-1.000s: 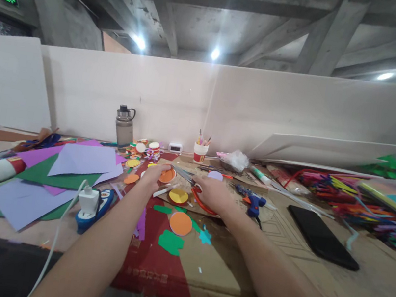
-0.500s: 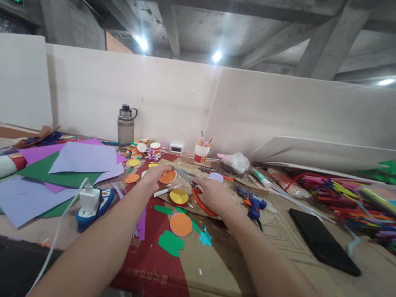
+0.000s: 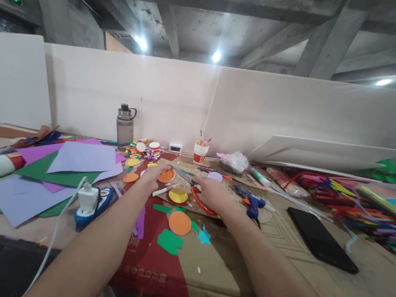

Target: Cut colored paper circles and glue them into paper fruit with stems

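My left hand [image 3: 153, 173] is closed on an orange paper circle [image 3: 167, 176], held just above the cardboard-covered table [image 3: 225, 266]. My right hand [image 3: 211, 193] grips red-handled scissors [image 3: 193, 191], whose blades point left toward that circle. Below the hands lie a yellow circle on a brown disc [image 3: 178, 196], a larger orange circle [image 3: 180, 223], a green scrap [image 3: 169, 242] and a small teal star [image 3: 204, 237].
Purple and green paper sheets [image 3: 69, 164] cover the left side, with a white charger on a blue device [image 3: 90, 201] in front. A grey bottle [image 3: 124, 126], a pencil cup [image 3: 200, 152], a blue glue gun [image 3: 252, 200], a black phone [image 3: 320, 238] and coloured pipe cleaners [image 3: 354, 201] stand behind and right.
Hardly anything differs: both hands hold the same pose on the circle and scissors, and the view has shifted only slightly.
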